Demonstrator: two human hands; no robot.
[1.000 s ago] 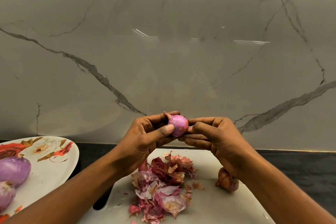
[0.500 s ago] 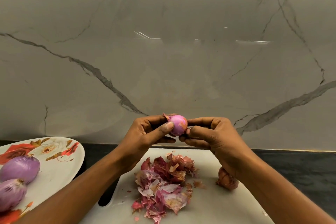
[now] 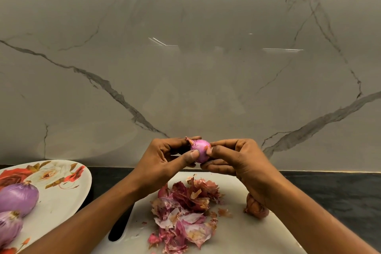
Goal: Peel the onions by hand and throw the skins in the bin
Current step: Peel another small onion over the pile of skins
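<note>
A: Holding the small onion (image 3: 199, 150) up at lower centre, why both hands?
B: The left hand (image 3: 165, 158) curls round it to steady it. The right hand (image 3: 242, 160) pinches at its side, probably picking off a last scrap.
A: And the skins (image 3: 185, 210)?
B: Heaped on the white board (image 3: 247, 239) directly below, catching whatever drops; none binned yet.

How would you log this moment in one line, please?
peeling | left hand, right hand: hold small onion | skins: piled on board | unpeeled onion: on board | purple onions: on plate
</note>
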